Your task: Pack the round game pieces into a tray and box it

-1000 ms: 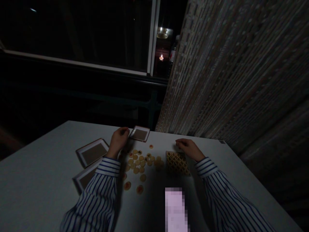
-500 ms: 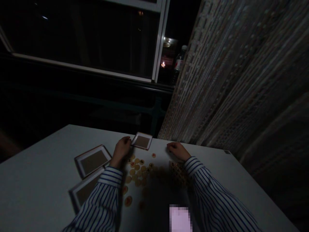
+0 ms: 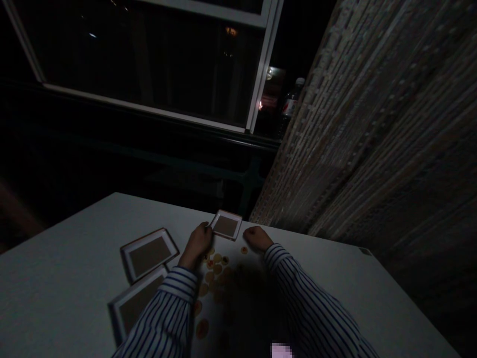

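My left hand (image 3: pixel 198 244) has its fingers curled closed beside the left edge of a small shallow tray (image 3: pixel 226 226) at the table's far edge. Whatever it may hold is hidden. On the other side of that tray is my right hand (image 3: pixel 258 238), closed like a fist; its inside does not show. One round game piece (image 3: pixel 244 250) with a red mark lies just below the right hand. Between my forearms more round yellowish game pieces (image 3: pixel 217 269) lie scattered, some with red or dark marks. Deep shadow covers the area nearer the right forearm.
Two larger shallow trays (image 3: pixel 149 255) with brown insides lie left of my left arm, one partly under the sleeve. The white table (image 3: pixel 85 258) ends below a dark window. A bead-string curtain (image 3: pixel 328 124) hangs at the right, beside a bottle (image 3: pixel 290 105).
My right hand has moved left, closer to the small tray. Its forearm and shadow now cover the clustered pieces that showed beside it. The view has shifted slightly.
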### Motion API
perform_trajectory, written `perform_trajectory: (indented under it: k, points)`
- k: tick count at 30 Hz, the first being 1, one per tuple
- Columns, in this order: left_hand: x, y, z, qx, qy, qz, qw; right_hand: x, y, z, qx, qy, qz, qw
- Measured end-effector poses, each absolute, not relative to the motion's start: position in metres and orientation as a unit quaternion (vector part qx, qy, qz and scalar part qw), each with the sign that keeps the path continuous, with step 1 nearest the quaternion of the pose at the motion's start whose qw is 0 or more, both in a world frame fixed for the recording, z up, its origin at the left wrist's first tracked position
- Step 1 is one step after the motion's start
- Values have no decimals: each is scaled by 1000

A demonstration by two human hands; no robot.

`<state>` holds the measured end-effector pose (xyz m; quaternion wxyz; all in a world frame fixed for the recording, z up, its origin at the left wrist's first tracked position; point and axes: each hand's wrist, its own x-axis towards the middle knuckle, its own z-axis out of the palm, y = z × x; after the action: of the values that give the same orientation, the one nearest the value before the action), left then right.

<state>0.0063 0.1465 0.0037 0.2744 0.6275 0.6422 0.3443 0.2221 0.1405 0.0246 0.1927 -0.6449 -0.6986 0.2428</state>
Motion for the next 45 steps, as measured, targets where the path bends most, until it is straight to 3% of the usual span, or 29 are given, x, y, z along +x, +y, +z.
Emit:
perform_trajectory:
  k: [20,45]
  points:
    - [9,149,-4,646,620,329,299,197,152,13,-694,-674,224,120]
    - [12,141,14,651,604,358,290,205,145,22,-683,-668,231,185]
